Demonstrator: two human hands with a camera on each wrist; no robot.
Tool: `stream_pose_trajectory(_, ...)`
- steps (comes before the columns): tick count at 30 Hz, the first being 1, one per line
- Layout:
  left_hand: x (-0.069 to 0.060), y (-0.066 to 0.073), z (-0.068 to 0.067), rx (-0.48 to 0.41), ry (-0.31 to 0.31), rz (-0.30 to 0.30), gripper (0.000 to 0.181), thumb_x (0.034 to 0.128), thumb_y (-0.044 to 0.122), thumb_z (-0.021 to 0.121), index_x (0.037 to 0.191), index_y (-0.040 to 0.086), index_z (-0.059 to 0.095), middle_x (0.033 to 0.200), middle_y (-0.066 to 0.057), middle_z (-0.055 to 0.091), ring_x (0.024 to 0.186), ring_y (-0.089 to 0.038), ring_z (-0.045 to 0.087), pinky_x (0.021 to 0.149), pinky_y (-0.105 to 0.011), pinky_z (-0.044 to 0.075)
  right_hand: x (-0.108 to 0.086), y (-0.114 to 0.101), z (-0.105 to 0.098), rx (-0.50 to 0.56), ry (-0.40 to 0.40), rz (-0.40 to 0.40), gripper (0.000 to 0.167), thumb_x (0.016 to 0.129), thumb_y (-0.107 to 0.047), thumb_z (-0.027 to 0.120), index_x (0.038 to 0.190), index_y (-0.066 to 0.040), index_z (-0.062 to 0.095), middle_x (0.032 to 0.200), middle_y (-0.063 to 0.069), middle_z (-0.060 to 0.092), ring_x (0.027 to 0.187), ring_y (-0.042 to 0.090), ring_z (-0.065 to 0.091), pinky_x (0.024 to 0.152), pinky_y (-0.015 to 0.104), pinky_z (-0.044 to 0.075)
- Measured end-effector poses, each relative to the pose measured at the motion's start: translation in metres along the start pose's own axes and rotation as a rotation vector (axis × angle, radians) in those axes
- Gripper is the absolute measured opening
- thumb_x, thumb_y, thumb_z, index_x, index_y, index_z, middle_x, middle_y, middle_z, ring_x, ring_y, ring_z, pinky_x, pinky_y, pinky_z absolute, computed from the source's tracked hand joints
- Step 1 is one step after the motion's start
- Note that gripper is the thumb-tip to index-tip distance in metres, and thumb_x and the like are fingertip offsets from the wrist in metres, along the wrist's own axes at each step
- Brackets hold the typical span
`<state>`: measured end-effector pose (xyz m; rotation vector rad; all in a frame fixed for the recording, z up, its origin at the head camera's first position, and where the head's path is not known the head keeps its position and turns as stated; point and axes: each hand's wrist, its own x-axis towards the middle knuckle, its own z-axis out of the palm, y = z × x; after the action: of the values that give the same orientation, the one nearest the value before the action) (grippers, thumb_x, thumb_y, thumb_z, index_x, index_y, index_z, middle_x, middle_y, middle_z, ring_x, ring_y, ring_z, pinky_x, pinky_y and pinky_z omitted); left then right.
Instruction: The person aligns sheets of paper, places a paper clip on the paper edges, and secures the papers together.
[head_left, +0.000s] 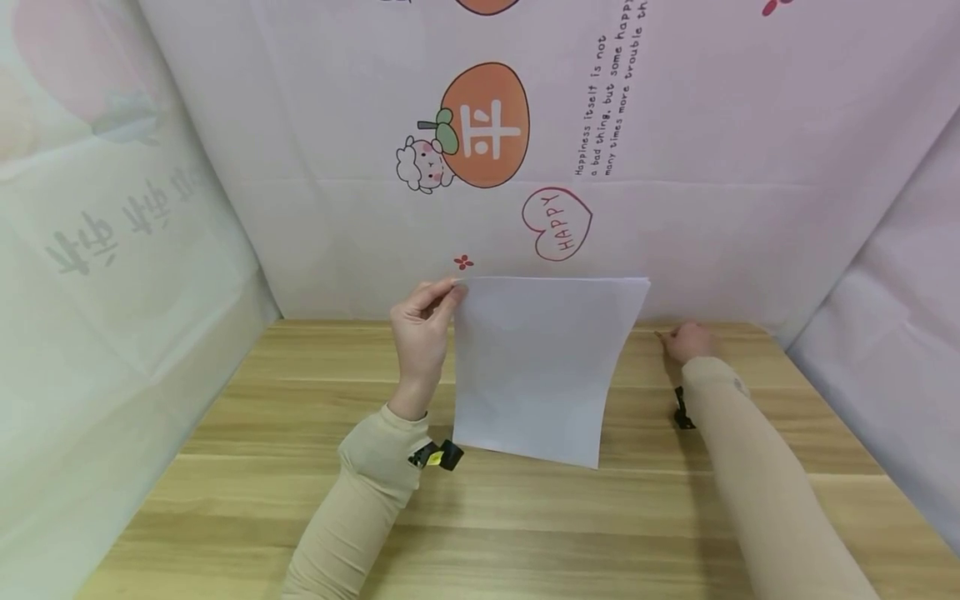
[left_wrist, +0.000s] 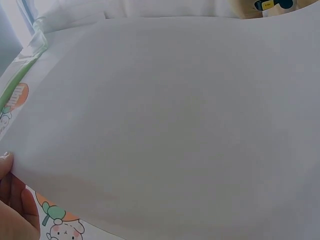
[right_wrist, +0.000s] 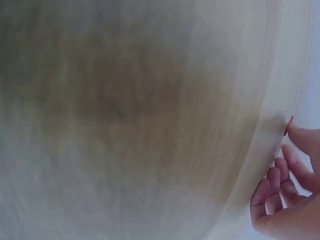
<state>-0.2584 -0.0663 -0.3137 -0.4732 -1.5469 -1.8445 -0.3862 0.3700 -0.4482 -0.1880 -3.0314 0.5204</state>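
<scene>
My left hand (head_left: 423,337) pinches the upper left corner of white paper (head_left: 543,367), held upright above the table. At the paper's upper right corner, edges look slightly doubled, as of more than one sheet. In the left wrist view the paper (left_wrist: 165,120) fills most of the picture, with the left hand (left_wrist: 15,205) at its corner. Near the table's far edge on the right, my right hand (head_left: 690,342) pinches a small red paper clip (right_wrist: 289,126) between thumb and forefinger. Its other fingers are curled in the right wrist view.
The wooden table (head_left: 525,533) runs back to a white printed cloth (head_left: 337,208) hanging behind it. More cloth hangs on the left (head_left: 112,333) and on the right (head_left: 892,308). Each wrist wears a small black camera (head_left: 448,455).
</scene>
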Motion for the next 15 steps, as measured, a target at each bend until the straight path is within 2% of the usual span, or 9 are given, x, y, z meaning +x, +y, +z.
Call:
stream_pose_trajectory(6,0.0003,0.0008,0.0006,0.010,-0.002,0.012,0.016,0.0819,0.003,0.072,0.093,-0.009,0.071,0.074,0.014,0.065,0.068,-0.006,0.053,0.060,-0.016,0.042,0.0021,-0.0010,0.0014,0.025,0.008,-0.013,0.039,0.096,-0.026,0.050,0.110,0.009,0.062,0.114,0.031,0.058,0.106,0.048,0.048,0.095,0.057,0.037)
stream_pose_trajectory(15,-0.0005,-0.0005,-0.0004,0.026,-0.003,0.000,0.016,0.0829,0.004,0.071,0.094,-0.008,0.071,0.075,0.015,0.065,0.070,-0.006,0.054,0.060,-0.016,0.042,0.0061,-0.0042,0.0054,-0.024,0.013,-0.018,0.034,0.095,-0.021,0.049,0.105,0.006,0.066,0.109,0.029,0.063,0.097,0.043,0.056,0.087,0.052,0.043)
